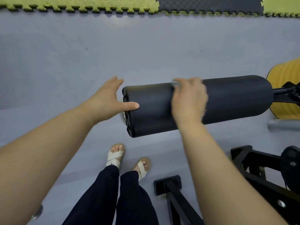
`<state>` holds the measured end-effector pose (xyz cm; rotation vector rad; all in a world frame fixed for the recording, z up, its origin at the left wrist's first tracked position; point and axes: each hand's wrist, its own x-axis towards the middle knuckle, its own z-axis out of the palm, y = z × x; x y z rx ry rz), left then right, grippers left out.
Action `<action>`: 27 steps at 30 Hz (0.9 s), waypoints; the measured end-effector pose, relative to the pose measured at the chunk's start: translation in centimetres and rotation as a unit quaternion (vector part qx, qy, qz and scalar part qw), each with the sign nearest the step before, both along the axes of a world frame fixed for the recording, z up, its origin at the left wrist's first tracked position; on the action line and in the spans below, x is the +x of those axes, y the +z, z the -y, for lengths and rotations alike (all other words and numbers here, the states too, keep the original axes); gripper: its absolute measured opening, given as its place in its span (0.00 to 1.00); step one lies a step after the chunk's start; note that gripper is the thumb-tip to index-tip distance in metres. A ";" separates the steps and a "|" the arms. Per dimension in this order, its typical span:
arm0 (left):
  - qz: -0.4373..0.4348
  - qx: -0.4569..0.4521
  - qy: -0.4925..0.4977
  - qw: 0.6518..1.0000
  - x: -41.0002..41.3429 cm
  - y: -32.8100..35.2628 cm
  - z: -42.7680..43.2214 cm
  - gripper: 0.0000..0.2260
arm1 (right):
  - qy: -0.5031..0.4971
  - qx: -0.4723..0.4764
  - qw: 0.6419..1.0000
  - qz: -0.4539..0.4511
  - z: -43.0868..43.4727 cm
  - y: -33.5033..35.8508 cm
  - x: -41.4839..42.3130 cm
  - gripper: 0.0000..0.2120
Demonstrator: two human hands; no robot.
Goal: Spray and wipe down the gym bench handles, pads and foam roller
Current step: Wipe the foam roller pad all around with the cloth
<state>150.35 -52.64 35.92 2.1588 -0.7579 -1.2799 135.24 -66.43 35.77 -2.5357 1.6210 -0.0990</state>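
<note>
Foam roller [235, 101] spans left-right, free end by spread left hand [105, 101]; right hand [188, 101] clutches cloth [176, 83] atop.

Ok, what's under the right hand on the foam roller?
A sliver of pale grey-blue cloth shows at the fingertips of the right hand, against the black foam roller. The hand covers the rest of the cloth, and blur softens its edge.

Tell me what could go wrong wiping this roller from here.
1. The roller may spin: the left hand only touches its end with open fingers.
2. The cloth barely shows under the right hand, so it may miss patches.
3. The frame foot lies near sandalled toes: trip risk.
</note>
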 end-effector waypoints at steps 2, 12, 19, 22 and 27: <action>-0.053 0.000 -0.007 0.999 0.3 -0.6 -0.2 0.36 | 0.103 -0.003 0.994 0.028 -4.2 -0.1 3.3 0.10; 0.134 -0.102 -0.049 0.984 -3.2 -0.8 -2.8 0.42 | 0.170 -0.016 0.980 0.105 1.0 -0.2 -5.1 0.12; 0.132 -0.135 -0.038 0.981 -3.8 -1.5 -3.2 0.42 | -0.137 -0.036 0.985 0.100 0.5 -0.5 -2.6 0.13; 0.138 -0.165 -0.038 0.976 -3.9 -1.7 -3.4 0.41 | 0.020 -0.028 0.997 0.073 -5.5 -0.3 2.9 0.10; 0.169 -0.154 -0.017 0.973 -4.9 -2.2 -4.4 0.37 | 0.192 0.037 0.969 0.152 -8.4 -0.5 4.5 0.12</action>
